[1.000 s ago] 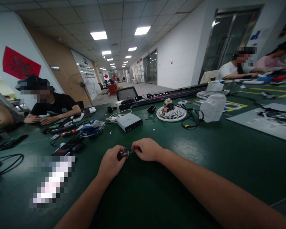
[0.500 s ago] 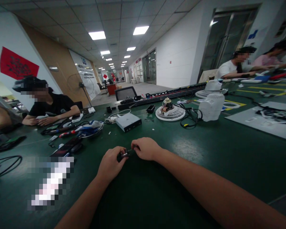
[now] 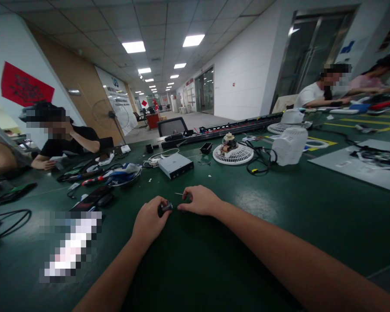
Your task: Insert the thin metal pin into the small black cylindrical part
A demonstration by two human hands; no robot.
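Note:
Between its thumb and fingers, my left hand (image 3: 150, 220) grips a small dark, shiny cylindrical part (image 3: 166, 207). My right hand (image 3: 199, 200) is just to the right, its fingers pinched on a thin metal rod (image 3: 178, 193) that points left. The rod's tip is apart from the dark part. Both hands are above the green table (image 3: 195, 260). Beyond them lies a silver and black box-shaped drive (image 3: 175, 165).
Behind the hands are a black tray (image 3: 206, 148), a white fan grille with a motor (image 3: 233, 154), black cables (image 3: 263, 167) and a white housing (image 3: 288, 146). Tools and a phone (image 3: 91, 198) lie left. Several people sit around the table.
The rod in my right hand has moved up and away from the dark part, and its tip shows now. The person at the left has raised a hand to the head.

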